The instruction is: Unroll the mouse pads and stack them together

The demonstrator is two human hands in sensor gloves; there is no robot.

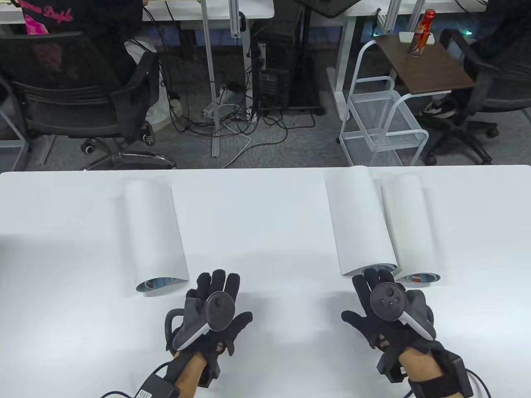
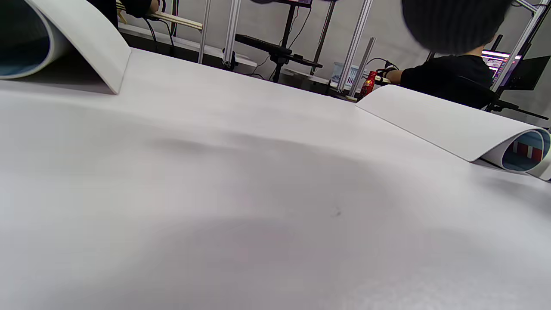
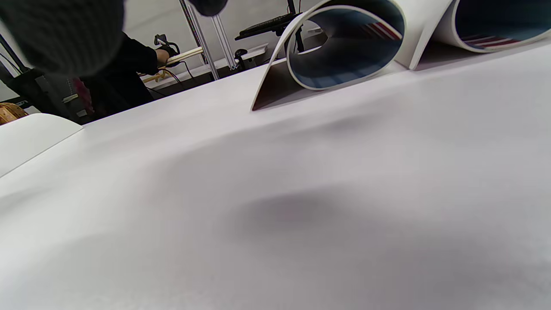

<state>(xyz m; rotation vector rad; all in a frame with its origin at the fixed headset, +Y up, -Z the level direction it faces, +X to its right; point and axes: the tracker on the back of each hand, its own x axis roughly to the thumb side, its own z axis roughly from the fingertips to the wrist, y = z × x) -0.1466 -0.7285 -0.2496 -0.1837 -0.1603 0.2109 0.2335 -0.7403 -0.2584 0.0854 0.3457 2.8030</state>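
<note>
Three rolled white mouse pads lie on the white table [image 1: 265, 215]. One roll [image 1: 155, 234] lies at the left; it also shows in the left wrist view [image 2: 64, 38]. A middle-right roll [image 1: 361, 224] and a far-right roll [image 1: 410, 232] lie side by side; both show in the right wrist view, the nearer roll [image 3: 344, 47] and the farther roll [image 3: 495, 21], with printed blue insides. My left hand [image 1: 218, 298] is open and empty just right of the left roll's near end. My right hand [image 1: 373, 290] is open, fingertips at the middle-right roll's near end; contact is unclear.
The table's far edge [image 1: 265, 168] runs behind the rolls. Beyond it stand office chairs [image 1: 79, 95], a white wire cart [image 1: 381, 120] and a small brown side table with a red can [image 1: 421, 29].
</note>
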